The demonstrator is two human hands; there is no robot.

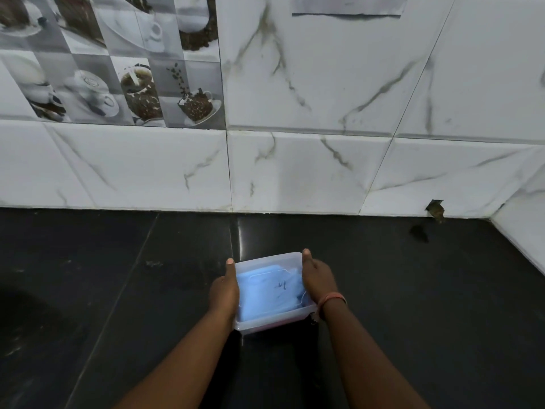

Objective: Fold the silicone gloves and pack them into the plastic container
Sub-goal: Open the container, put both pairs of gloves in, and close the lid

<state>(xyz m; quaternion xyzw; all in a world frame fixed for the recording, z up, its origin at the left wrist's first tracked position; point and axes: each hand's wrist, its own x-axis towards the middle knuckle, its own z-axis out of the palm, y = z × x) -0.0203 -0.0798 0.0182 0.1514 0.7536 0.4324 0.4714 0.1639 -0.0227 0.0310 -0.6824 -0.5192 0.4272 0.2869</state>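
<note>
Black glossy table (118,290), tile seams visible, meets white marble-tiled wall (295,172) at back. Clear lidded plastic container (272,320) sits on it near front centre. Small dark smudge (418,233) lies far right.

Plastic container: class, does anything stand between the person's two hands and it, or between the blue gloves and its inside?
Nothing visible does. The left hand and right hand already grip opposite sides of the plastic container, thumbs along its rim. The blue gloves already lie inside, seen through what looks like a clear lid.
</note>
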